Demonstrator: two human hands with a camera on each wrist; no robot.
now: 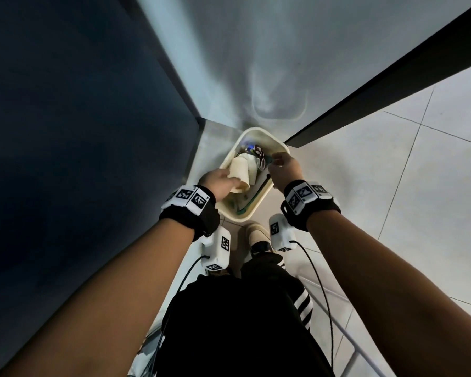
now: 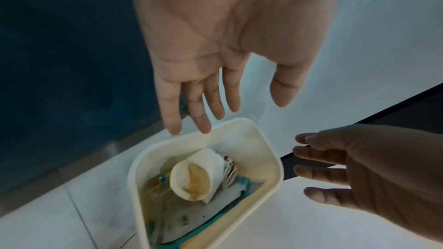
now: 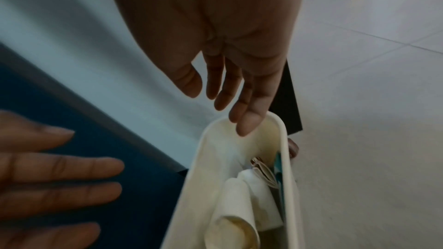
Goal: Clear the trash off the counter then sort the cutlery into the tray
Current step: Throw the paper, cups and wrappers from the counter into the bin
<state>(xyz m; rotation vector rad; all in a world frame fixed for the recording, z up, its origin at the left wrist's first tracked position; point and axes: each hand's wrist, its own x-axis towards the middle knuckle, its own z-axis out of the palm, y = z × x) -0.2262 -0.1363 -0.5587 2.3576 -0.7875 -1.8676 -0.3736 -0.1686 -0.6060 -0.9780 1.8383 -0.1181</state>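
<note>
Pale floor tiles carry a cream bin (image 2: 275, 160); both hands hover spread and empty above it, left hand (image 2: 215, 48) over a stained paper cup (image 2: 191, 181), right hand (image 2: 374, 173) beside.

The head camera looks straight down from high up. Each wrist camera looks along its palm, very close. All three see the cream bin (image 1: 264, 198) (image 2: 268, 149) (image 3: 203, 158).

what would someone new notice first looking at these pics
A cream bin on the tiled floor, against the blue cabinet, draws the eye first. Inside it lies a stained paper cup on its side, on top of wrappers. Above the bin hover the left hand and the right hand, both open and holding nothing.
</note>
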